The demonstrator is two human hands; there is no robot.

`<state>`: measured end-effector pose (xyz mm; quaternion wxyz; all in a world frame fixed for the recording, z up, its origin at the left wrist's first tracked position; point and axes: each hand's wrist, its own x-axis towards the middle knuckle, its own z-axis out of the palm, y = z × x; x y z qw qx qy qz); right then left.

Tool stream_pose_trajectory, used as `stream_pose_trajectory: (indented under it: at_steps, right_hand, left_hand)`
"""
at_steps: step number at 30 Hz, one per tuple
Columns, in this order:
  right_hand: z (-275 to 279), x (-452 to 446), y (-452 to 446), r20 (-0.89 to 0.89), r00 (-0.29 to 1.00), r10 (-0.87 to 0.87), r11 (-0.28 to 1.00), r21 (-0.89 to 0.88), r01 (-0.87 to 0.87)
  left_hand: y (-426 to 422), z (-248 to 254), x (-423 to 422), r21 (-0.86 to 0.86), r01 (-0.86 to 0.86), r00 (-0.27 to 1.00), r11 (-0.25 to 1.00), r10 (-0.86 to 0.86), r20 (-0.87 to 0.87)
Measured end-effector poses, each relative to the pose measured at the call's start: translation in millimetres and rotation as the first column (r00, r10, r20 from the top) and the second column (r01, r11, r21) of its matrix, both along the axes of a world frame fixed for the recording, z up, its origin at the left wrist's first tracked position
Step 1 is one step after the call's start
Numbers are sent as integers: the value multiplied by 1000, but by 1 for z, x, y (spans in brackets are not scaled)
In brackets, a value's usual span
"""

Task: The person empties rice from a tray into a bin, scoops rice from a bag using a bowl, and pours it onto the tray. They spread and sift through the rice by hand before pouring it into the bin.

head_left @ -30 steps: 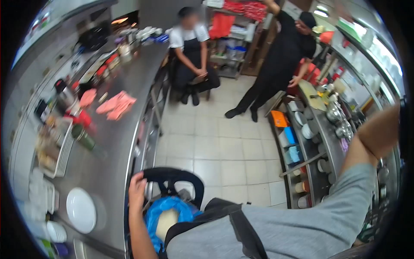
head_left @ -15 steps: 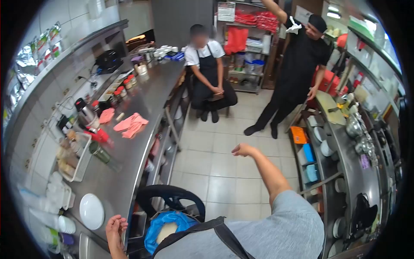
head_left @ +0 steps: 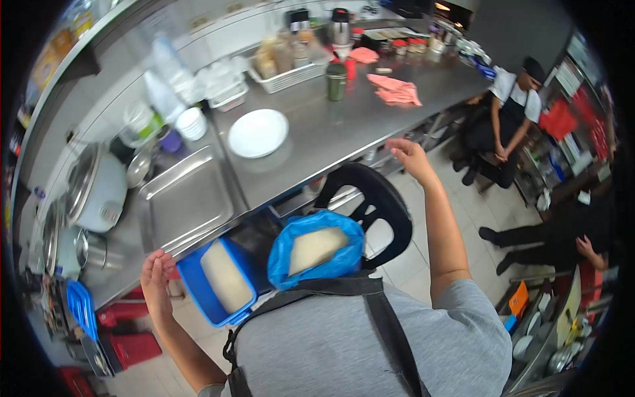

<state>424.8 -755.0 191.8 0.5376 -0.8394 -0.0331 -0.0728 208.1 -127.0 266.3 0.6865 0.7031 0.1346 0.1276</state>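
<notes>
- Two bare hands are spread apart, one on each side of a person in a grey shirt (head_left: 331,337) with dark apron straps.
- Left hand (head_left: 159,278): fingers loosely bent, nothing seen in its grasp. It is at the near corner of a metal tray (head_left: 188,188) and beside a blue box (head_left: 241,264); whether the fingertips touch either, I cannot tell.
- Right hand (head_left: 411,157): raised and relaxed, holding nothing that shows, above the back of a black chair (head_left: 397,218) in this view.
- Blue box: in front of the person, by the counter (head_left: 307,145), with pale grain inside.
- Blue bag (head_left: 282,255): just right of the box, its mouth wide and more pale grain within; the chair back rises beyond it.
- On the counter, beside the tray: a white plate (head_left: 258,132), then a green jar (head_left: 336,83) and a pink cloth (head_left: 395,90).
- Left of the tray: a rice cooker (head_left: 99,188).
- Far right: one seated person (head_left: 509,126) with hands together, and another in dark clothes (head_left: 562,228), partly in shadow.
</notes>
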Motion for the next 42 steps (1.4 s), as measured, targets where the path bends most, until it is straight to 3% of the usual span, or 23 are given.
stream_pose_trajectory:
  at_steps: [4,7,11,14,17,22,26,30,32,34,38,40,42]
  right_hand:
    - [-7,6,103,-90,987,132,990,-40,-136]
    - [-20,21,169,-171,966,194,980,-5,-198]
    - [-45,55,255,-455,830,324,896,429,-114]
    - [-76,100,309,-600,731,326,690,679,250]
    - [-93,133,341,-580,766,275,588,733,344]
    - [-112,163,360,-521,838,165,613,719,327]
    - [-104,123,359,-481,871,100,482,789,380]
    - [-110,27,322,-417,900,129,480,820,311]
    - [-97,-41,302,-400,912,88,568,772,284]
    - [-102,-100,273,-488,873,10,614,692,380]
    - [-94,-185,240,-618,739,-269,657,442,610]
    - [-91,-205,228,-641,701,-314,709,332,621]
    - [-94,-210,225,-637,669,-382,783,161,600]
  left_hand:
    - [71,-18,-60,8,-236,971,972,237,-39]
    - [106,-38,-90,-22,-269,962,963,267,-57]
    - [137,-53,-115,-7,-320,942,947,318,-103]
    - [155,-60,-126,16,-347,926,938,345,-155]
    - [170,-62,-135,69,-334,918,940,341,-202]
    - [195,-71,-135,112,-319,908,941,337,-249]
    - [209,-79,-106,136,-254,927,957,282,-247]
    - [231,-100,-72,103,-167,962,980,185,-201]
    - [245,-114,-48,64,-195,970,979,203,-137]
    - [266,-133,-24,14,-231,971,973,231,-60]
    - [299,-170,34,70,-310,948,948,314,-46]
    - [301,-184,61,107,-366,926,924,374,-57]
    - [338,-255,84,125,-331,944,935,326,53]
